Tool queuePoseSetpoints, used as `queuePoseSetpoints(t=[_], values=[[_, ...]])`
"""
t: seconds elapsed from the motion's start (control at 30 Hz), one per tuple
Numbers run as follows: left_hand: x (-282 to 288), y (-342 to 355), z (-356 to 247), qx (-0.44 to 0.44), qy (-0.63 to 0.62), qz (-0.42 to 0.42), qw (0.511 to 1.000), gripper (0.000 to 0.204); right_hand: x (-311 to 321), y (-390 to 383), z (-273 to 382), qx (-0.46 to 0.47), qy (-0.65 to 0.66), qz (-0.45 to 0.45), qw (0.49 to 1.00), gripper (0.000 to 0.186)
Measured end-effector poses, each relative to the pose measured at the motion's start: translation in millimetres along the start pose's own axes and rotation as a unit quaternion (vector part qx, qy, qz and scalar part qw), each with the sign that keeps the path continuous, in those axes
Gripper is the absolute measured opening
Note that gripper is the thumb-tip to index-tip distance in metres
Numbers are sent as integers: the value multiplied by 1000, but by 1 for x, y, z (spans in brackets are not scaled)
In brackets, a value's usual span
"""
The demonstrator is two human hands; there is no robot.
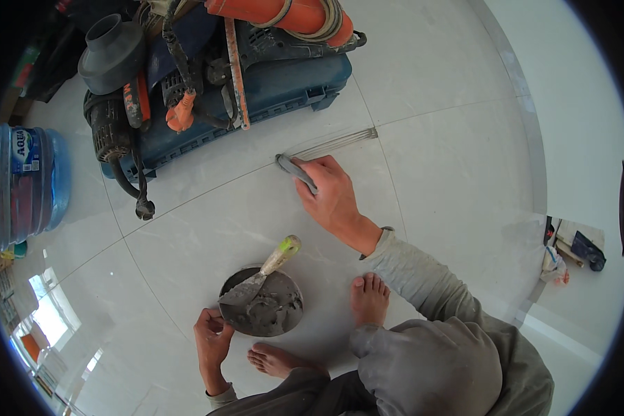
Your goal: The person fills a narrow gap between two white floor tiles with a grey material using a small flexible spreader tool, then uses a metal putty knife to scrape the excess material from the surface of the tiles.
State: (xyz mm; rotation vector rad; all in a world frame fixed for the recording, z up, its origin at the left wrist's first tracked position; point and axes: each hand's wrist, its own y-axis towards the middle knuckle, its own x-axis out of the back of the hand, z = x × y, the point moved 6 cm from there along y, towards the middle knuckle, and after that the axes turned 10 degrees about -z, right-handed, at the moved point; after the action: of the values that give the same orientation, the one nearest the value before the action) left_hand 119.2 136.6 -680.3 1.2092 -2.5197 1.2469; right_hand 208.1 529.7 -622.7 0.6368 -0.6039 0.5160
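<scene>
My right hand (331, 194) is closed round a thin grey rubber-looking pad (296, 172), its edge against a floor joint. Streaks of dark grey grout (336, 143) run along that joint, from the pad up to a crossing of the tile lines. My left hand (213, 340) pinches the rim of a round bowl (300, 315) standing on the floor by my feet. Inside the bowl is wet grey grout (274, 308). A putty knife (280, 255) with a worn, pale green-ended handle leans in it, blade in the grout and handle over the far rim.
Beyond the joint lies a dark blue tool case (270, 97), piled with power tools, cables and an orange tube (291, 17). A grey funnel-shaped part (111, 59) sits at its left. A large clear blue water bottle (31, 187) stands far left; a white wall (582, 118) bounds the right.
</scene>
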Motion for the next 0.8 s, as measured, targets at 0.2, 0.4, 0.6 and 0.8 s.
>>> queuePoseSetpoints(t=[0.2, 0.4, 0.6, 0.8], values=[[0, -8, -4, -14, -40, 1, 999, 14, 108, 18, -82, -177, -126, -157, 963, 21], [-2, -5, -8, -4, -33, 34, 999, 15, 83, 11, -71, -99, -186, -121, 970, 26], [2, -2, 1, 6, -14, 35, 999, 15, 29, 2, -17, -25, -53, -41, 997, 33], [-5, -4, -1, -9, -59, 35, 998, 15, 48, 22, -33, 192, -196, -51, 960, 40]])
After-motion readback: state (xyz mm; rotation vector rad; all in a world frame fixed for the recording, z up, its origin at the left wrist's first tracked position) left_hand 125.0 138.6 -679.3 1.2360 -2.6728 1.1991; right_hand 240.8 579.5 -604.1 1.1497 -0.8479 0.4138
